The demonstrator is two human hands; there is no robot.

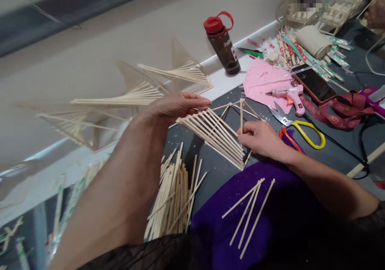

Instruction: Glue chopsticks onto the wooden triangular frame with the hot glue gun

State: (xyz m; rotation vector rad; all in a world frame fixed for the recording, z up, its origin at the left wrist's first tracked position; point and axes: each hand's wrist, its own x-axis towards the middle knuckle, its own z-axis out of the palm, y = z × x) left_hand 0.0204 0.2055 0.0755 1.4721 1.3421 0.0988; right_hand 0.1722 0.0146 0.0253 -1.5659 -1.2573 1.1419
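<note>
Stick frame: middle, above the bench
Left hand: holds its left end
Right hand: pinches its right side
Purple cloth: near, under four loose sticks

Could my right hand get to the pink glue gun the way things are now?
Probably, yes. The glue gun lies close by, and only the flat scissors are between, low enough to reach over. The right hand would likely need to release the stick frame first.

Gray table; stick pile; bottle; phone; scissors
</note>
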